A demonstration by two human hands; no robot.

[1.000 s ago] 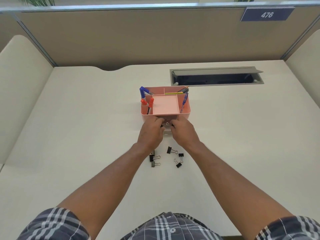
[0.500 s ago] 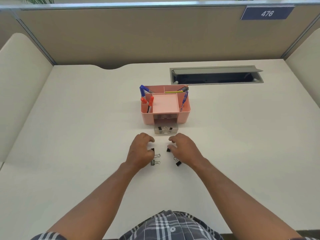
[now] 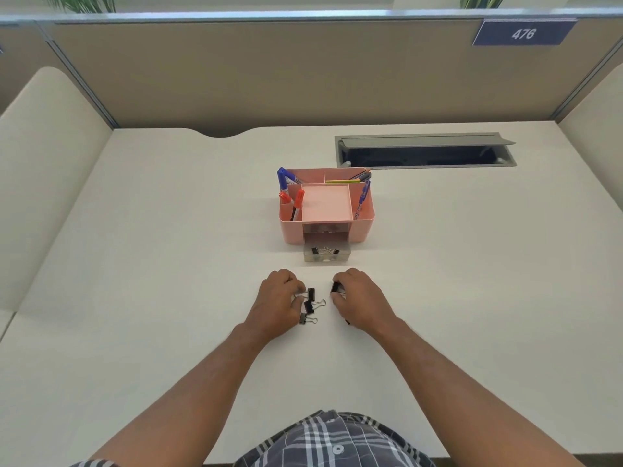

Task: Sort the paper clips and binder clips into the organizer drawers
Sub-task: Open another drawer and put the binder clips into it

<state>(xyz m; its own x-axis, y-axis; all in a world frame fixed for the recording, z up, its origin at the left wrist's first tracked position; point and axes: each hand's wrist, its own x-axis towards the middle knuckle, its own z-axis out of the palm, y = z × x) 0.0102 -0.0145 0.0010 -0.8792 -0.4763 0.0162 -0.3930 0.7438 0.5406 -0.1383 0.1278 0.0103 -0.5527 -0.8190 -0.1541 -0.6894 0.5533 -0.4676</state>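
A pink desk organizer stands mid-desk with its clear drawer pulled out toward me; two black binder clips lie in the drawer. In front of it, my left hand pinches the wire handle of a black binder clip. Two more binder clips lie just under its fingers. My right hand grips another black binder clip at its fingertips, and a further clip peeks out beneath its palm.
Pens and markers stand in the organizer's side compartments. An open grey cable hatch is set into the desk behind and to the right. Beige partition walls close off the back and both sides.
Both hands pulled back from the drawer to the loose clips on the desk, then closed their fingers on one clip each. The drawer stays open with clips in it.
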